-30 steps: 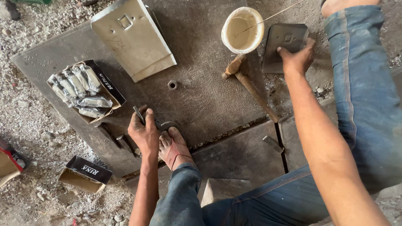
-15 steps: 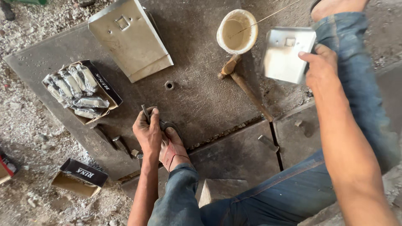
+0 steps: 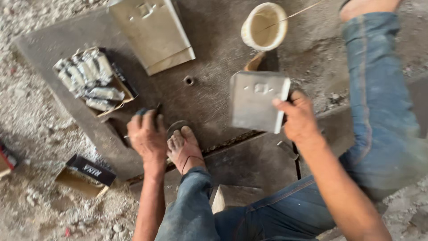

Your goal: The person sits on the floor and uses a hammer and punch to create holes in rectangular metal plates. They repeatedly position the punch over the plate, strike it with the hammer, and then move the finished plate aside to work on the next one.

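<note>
My right hand point(image 3: 299, 119) grips a square grey metal plate point(image 3: 257, 101) by its right edge and holds it above the dark metal work slab point(image 3: 209, 53). My left hand point(image 3: 146, 135) rests on the slab next to my sandalled foot point(image 3: 183, 146), closed on a small dark tool point(image 3: 154, 111) whose tip sticks out past the fingers. A small ring-shaped part point(image 3: 189, 81) lies on the slab between both hands.
An open box of wrapped silvery pieces point(image 3: 91, 79) sits at the left. A larger folded metal plate point(image 3: 154, 31) lies at the top. A white cup with a stick point(image 3: 264, 26) stands top centre. A dark-lidded carton point(image 3: 85, 175) lies on the rubble, lower left.
My right hand picked the square plate up from the far right of the slab and carried it left and down toward the middle. My left hand stayed by the foot.
</note>
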